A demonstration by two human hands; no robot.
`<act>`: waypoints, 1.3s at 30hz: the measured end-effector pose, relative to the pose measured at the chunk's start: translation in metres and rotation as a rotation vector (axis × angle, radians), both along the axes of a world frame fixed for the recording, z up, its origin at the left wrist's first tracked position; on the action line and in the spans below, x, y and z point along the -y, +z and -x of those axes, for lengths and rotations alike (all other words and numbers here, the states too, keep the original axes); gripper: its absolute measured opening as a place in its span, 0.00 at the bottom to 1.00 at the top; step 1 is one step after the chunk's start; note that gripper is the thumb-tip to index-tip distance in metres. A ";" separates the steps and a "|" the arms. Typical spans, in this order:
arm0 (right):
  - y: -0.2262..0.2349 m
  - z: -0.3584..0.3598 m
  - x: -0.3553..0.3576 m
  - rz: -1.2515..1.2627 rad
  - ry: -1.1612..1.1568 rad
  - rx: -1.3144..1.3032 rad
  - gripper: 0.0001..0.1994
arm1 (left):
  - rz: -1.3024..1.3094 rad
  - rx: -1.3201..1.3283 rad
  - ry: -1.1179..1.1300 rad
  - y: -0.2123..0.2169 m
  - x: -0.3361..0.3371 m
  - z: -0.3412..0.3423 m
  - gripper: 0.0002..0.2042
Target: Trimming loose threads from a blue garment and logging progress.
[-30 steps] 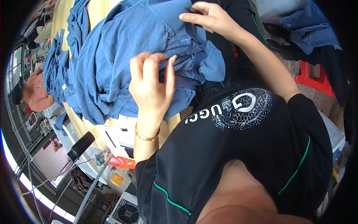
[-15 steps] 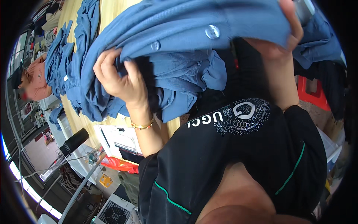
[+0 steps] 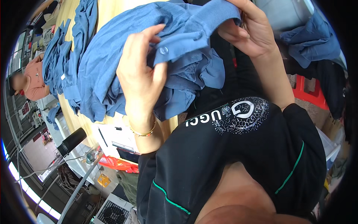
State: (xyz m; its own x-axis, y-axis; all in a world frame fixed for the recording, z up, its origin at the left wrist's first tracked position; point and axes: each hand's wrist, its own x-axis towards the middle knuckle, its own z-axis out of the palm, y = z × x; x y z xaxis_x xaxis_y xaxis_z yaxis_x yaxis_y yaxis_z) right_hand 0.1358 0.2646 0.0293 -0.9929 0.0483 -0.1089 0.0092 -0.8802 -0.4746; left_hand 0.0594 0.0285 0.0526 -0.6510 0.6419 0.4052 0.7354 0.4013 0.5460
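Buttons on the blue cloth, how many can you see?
1 that I can see clearly: a round button on the blue cloth, near the left hand. More may be hidden in the folds.

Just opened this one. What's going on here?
Someone is handling a blue garment at a wooden table. The right hand holds a raised band of it; the left hand is close by a button, its grip unclear. More blue cloth lies farther left on the table.
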 end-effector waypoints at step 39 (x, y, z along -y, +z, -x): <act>0.092 0.114 0.229 -1.989 0.288 -1.278 0.16 | -0.798 1.086 -0.200 -0.146 0.088 -0.055 0.16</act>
